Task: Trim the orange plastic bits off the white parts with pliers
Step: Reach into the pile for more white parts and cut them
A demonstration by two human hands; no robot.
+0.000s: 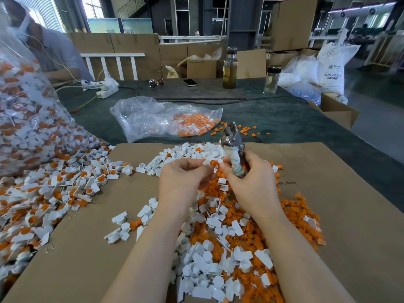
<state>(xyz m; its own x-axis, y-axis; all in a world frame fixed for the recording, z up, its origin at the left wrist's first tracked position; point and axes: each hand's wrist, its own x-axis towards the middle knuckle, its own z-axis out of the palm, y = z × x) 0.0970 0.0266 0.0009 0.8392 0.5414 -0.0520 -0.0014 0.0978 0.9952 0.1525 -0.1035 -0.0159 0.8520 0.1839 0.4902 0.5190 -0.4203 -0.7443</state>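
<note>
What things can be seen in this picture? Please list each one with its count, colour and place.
white parts: many, white, some with orange inserts, heaped on the cardboard
orange plastic bits: many, orange, loose among the heap
cardboard sheet: one, brown, under the heap
large bag: one, clear, full of parts, far left
small bag: one, clear, partly filled, behind the cardboard
pliers: one, metal, wrapped handle, held upright
bottles: two, glass, back of the table
phone: one, dark, beside the sunglasses
power strips: white, back left
left hand: holds a white part
right hand: grips the pliers
</note>
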